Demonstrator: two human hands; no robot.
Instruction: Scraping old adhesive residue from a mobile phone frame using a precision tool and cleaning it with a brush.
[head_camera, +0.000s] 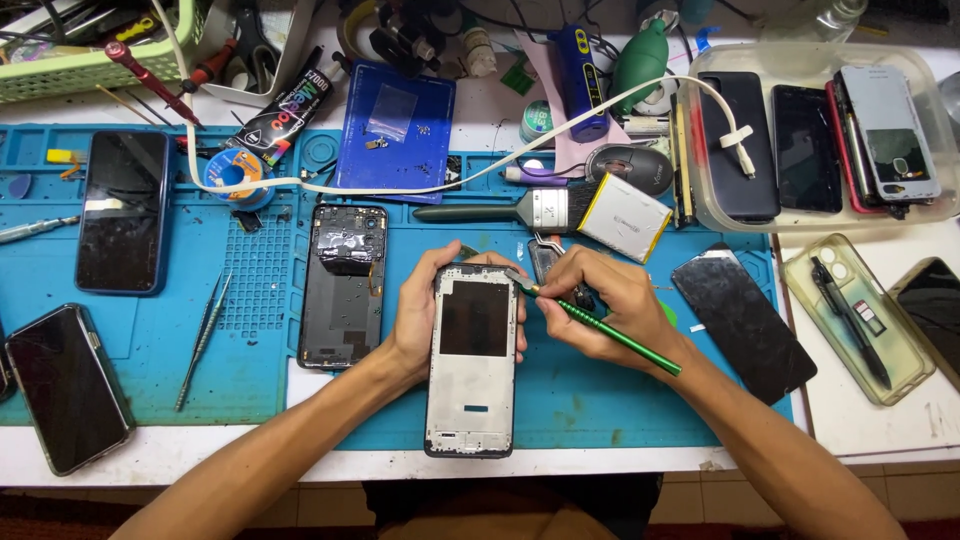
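Head view: phone frame (471, 362) lies lengthwise toward the person on blue mat (250, 330), top end away. Left hand (425, 315) clasps its upper edge; right hand (605, 300) pinches one green screwdriver (605, 330), tip at the frame's top-right corner.

Phone frame (471, 390) looks like matt silver metal, the green screwdriver (615, 337) shiny anodised metal, and the blue mat (250, 300) is matt, scuffed rubber.
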